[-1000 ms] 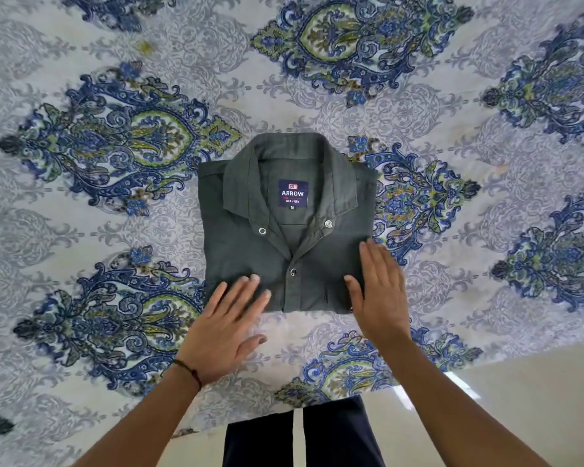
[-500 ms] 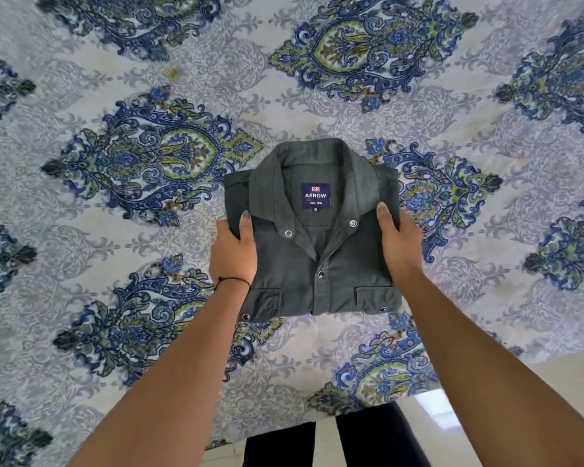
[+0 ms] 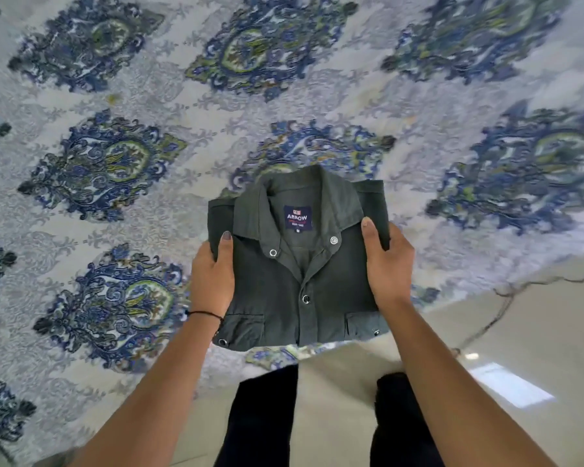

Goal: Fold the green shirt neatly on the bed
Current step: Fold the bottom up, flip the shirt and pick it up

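Note:
The dark green shirt (image 3: 277, 291) is folded into a compact rectangle, collar away from me, with a blue label showing inside the neck and two snap pockets along its near edge. My left hand (image 3: 211, 281) grips its left side, thumb on top. My right hand (image 3: 388, 264) grips its right side the same way. The shirt is held near the bed's front edge, its near part over the floor. Whether it touches the bedspread (image 3: 115, 230) I cannot tell.
The bedspread is pale grey with large blue and green paisley medallions and fills most of the view. Its front edge runs diagonally at the lower right, where a glossy beige floor (image 3: 520, 348) shows. My dark trouser legs (image 3: 263, 416) stand below the shirt.
Both hands went from pressing flat on the shirt's near edge to gripping its two sides. The shirt has since come nearer to me, toward the bed's front edge.

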